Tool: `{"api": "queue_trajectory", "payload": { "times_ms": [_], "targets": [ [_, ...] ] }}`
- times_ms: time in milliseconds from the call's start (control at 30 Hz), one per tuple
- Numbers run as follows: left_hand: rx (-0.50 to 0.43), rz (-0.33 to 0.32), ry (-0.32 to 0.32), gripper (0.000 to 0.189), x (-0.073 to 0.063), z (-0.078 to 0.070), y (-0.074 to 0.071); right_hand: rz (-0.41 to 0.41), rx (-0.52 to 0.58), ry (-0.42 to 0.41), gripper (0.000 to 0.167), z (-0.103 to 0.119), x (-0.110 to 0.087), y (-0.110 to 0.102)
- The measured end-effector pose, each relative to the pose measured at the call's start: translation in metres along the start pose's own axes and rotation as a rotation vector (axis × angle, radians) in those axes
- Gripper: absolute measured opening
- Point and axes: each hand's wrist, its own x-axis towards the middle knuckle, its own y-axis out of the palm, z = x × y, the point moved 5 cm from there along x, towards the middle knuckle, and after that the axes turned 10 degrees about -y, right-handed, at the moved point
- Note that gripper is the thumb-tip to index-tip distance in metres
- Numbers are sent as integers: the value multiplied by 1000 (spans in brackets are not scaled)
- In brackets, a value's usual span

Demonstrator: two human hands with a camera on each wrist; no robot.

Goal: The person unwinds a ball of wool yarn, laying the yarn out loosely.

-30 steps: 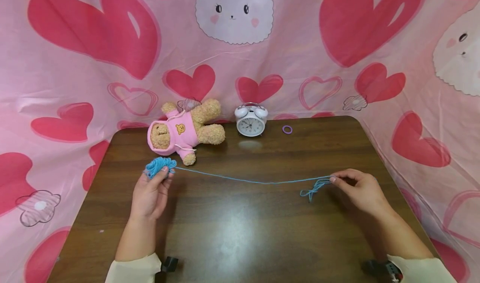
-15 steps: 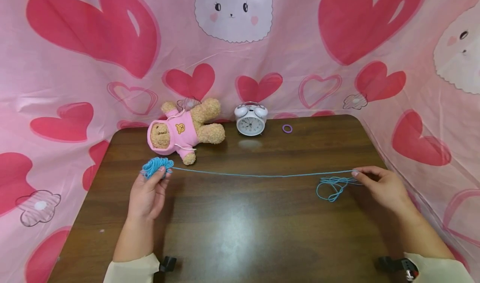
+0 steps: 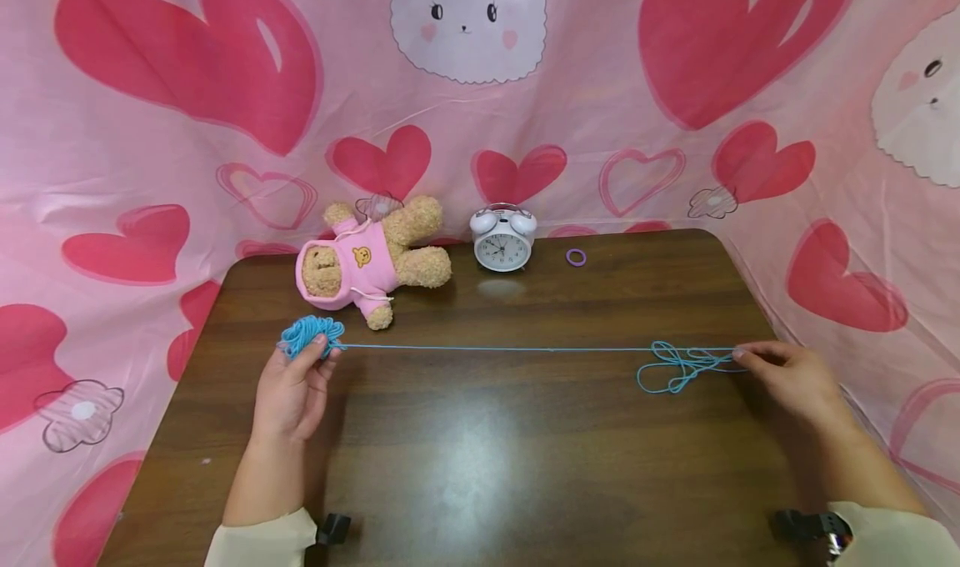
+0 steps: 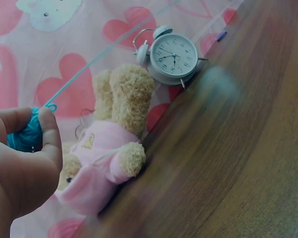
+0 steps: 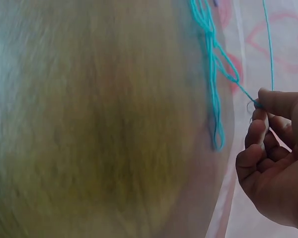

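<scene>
A bundle of blue yarn [image 3: 309, 333] is held between the thumb and fingers of my left hand [image 3: 291, 392], over the left part of the table. From it a single strand [image 3: 495, 348] runs straight and taut across to my right hand [image 3: 795, 379]. There the thumb and index finger pinch the yarn near the table's right edge. Loose loops of yarn [image 3: 678, 367] trail to the left of those fingertips. In the right wrist view the same loops [image 5: 212, 64] hang from the pinch, and the other fingers are curled. The left wrist view shows the yarn bundle [image 4: 29, 136] partly hidden by the thumb.
A teddy bear [image 3: 372, 258] in a pink hoodie lies at the back left of the brown table [image 3: 480, 484]. Beside it stand a white alarm clock [image 3: 502, 240] and, farther right, a small purple ring [image 3: 576, 258]. Pink heart-printed cloth [image 3: 465, 108] surrounds the back and sides.
My right hand has moved right, pulling the sagging strand straight, and the loose loops have shifted right with it. The left hand has drifted slightly left with the bundle.
</scene>
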Motion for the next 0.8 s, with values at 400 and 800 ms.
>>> {"api": "queue_trajectory", "payload": {
  "times_ms": [400, 800],
  "targets": [
    [-40, 6, 27, 13, -2, -1, -5, 29, -6, 86, 51, -31, -3, -8],
    [-53, 23, 15, 13, -5, -4, -5, 51, -66, 96, 45, -43, 6, -8]
  ]
}}
